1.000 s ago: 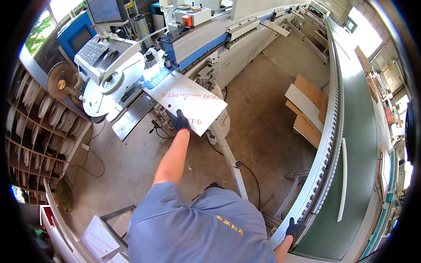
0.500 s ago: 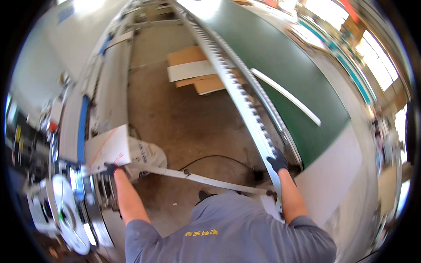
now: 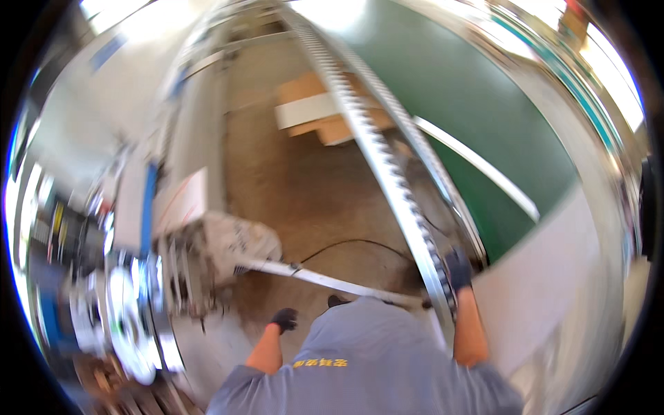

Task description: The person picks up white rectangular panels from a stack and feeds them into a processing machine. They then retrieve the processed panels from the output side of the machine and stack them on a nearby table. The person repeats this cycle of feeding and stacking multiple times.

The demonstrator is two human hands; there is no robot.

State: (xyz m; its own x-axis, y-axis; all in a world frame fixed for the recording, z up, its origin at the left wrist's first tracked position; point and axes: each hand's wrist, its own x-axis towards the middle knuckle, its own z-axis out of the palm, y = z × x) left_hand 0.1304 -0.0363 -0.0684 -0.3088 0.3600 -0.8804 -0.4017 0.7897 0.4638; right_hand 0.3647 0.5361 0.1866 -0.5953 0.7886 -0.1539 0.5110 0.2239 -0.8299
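The right grip point(image 3: 458, 268), in a dark glove, was just beside the right edge of the roller rail point(image 3: 391, 183), toward its near end; blur hid the fingers, so I could not tell whether they were spread, pressed together or touching the rail. The left grip point(image 3: 285, 319), also dark-gloved, was well to the left of the rail's near end; it too was blurred, and I could not tell spread from pressed together. A white bar point(image 3: 332, 280) ran leftward from near the rail's near end, and a black cable point(image 3: 353, 241) curved left of the rail. Farther left of it were a pale sack point(image 3: 250, 242) and a white panel point(image 3: 185, 200). Brown cardboard point(image 3: 342, 128) lay left of the rail's middle, and a white strip point(image 3: 477, 162) lay on the green surface point(image 3: 498, 124) to its right
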